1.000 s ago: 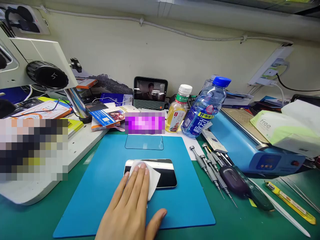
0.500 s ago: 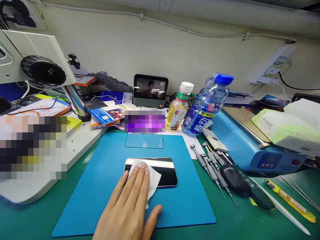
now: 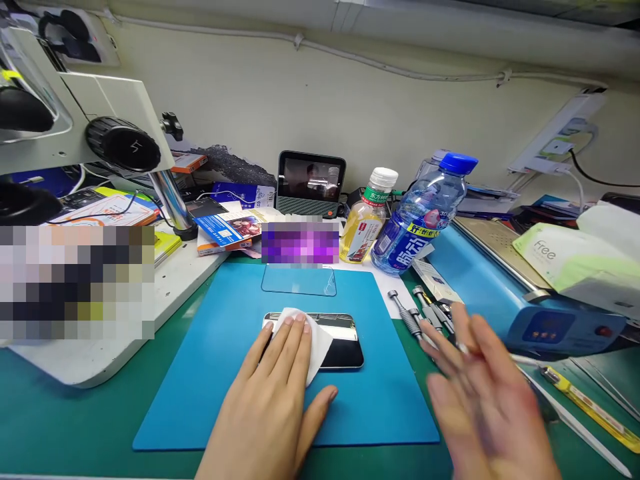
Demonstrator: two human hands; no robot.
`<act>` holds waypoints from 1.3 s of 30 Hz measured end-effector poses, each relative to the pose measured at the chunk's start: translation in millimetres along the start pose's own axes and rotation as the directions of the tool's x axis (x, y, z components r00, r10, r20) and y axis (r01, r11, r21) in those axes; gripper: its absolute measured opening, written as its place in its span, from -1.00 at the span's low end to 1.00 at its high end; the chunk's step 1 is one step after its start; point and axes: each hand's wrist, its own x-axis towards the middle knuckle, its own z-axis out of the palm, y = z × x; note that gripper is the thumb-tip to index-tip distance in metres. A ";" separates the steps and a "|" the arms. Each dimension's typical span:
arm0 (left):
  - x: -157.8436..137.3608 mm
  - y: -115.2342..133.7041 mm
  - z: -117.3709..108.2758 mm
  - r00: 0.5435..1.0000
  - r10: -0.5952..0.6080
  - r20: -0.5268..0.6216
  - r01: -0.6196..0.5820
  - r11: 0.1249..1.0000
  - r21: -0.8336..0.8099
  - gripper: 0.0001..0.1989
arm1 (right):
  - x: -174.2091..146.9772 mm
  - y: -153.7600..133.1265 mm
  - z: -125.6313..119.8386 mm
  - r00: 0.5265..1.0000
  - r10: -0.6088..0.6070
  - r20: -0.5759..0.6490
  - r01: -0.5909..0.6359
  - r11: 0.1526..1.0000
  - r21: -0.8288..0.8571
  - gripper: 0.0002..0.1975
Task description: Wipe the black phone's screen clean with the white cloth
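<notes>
A smartphone (image 3: 347, 350) with a black, shiny face lies flat on a blue mat (image 3: 200, 400). My left hand (image 3: 273, 393) rests palm down over its left part, fingers stretched out and pressing a white wipe (image 3: 320, 343) against the glass. Some of the wipe and the phone's left side are hidden under those fingers. Behind the phone, a clear glass sheet with a dark outline (image 3: 299, 281) lies on the mat. My right hand (image 3: 485, 400), smeared by motion, hovers at the mat's right edge near the screwdrivers (image 3: 407, 313). Its fingers are apart and I see nothing held.
A juice bottle (image 3: 363, 227) and a blue-capped bottle (image 3: 420, 220) stand behind the mat, beside a small screen (image 3: 311, 183). A microscope stand (image 3: 175, 200) is at left. On the right are a blue machine (image 3: 500, 287), a tissue pack (image 3: 550, 250) and a yellow cutter (image 3: 595, 407).
My right hand has come into view at the right, over the tools. The left hand stays on the wipe and phone. The whole view has shifted slightly, so things appear farther right.
</notes>
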 end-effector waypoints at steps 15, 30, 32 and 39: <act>-14.9 -11.8 6.2 0.980 0.200 -0.002 -0.198 0.974 0.106 -0.37 | 32.9 40.9 24.5 0.886 0.063 0.460 0.023 0.984 -0.179 -0.09; -16.4 7.2 9.4 0.991 0.132 0.012 -0.132 0.985 0.112 -0.33 | 32.5 45.0 25.9 0.873 0.045 0.486 0.092 0.963 -0.254 -0.14; -26.2 10.7 9.4 0.996 0.087 -0.010 -0.085 0.991 0.099 -0.40 | 32.3 45.2 25.8 0.873 0.043 0.485 0.092 0.963 -0.252 -0.15; -1.8 3.8 7.5 0.989 0.130 0.072 -0.139 0.980 0.143 -0.28 | 34.3 43.0 27.3 0.870 0.025 0.492 0.108 0.965 -0.239 -0.13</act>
